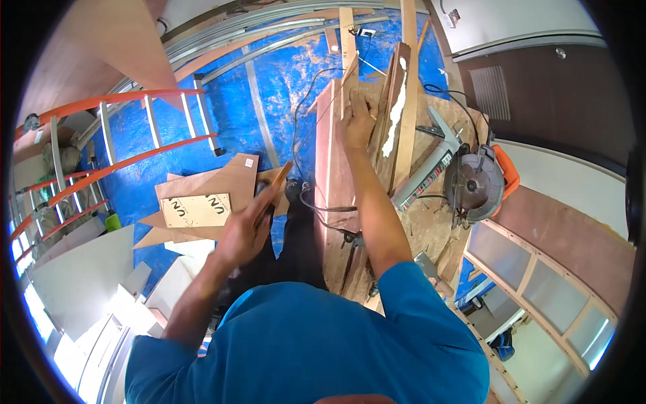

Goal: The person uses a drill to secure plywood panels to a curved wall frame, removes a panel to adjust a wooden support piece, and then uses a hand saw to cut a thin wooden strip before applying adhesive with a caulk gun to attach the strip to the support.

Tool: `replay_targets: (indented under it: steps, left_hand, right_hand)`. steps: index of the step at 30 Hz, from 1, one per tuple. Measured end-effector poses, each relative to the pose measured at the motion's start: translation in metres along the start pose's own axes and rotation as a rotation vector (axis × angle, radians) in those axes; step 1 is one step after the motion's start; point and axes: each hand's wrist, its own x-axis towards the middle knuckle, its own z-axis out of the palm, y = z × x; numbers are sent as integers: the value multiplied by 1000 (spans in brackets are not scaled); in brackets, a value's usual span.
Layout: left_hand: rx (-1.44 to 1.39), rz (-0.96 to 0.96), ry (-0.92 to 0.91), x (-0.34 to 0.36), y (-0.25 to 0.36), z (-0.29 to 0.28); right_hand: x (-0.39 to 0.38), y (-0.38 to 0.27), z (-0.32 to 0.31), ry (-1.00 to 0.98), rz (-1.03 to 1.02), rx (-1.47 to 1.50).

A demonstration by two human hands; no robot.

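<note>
My left hand (243, 232) is closed around a narrow reddish-brown strip of wood (277, 183), which points up and away to the right. My right hand (358, 126) rests on the wooden workbench (329, 175), fingers stretched forward over the wood at its far end. Close to that hand lies a dark board (398, 87) with a white smear along it, and beside it a long pale board (408, 121). A caulking gun with a grey tube (426, 176) lies further right. An orange and grey circular saw (475, 183) sits at the bench's right edge.
An orange ladder (114, 161) stands at the left over blue floor sheeting (282, 87). Brown panel offcuts (222, 178) lie left of the bench. Black cables (296, 128) run along the bench. A framed wooden panel (531, 269) is at the right; metal channels (256, 40) lie at the back.
</note>
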Motion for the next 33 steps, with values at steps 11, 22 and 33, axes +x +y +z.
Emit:
replay_targets:
  steps: [11,22,33]
  left_hand:
    - [161,-166,-108,64,3,8]
    - [209,-126,-88,133,-45,51]
    - [-125,-90,39,-56,-40,-17]
  right_hand:
    - [5,-20,-6,-38,103,21]
    - [9,-11,-8,-47,-32,54]
    - [5,-16,-9,-68,147,140]
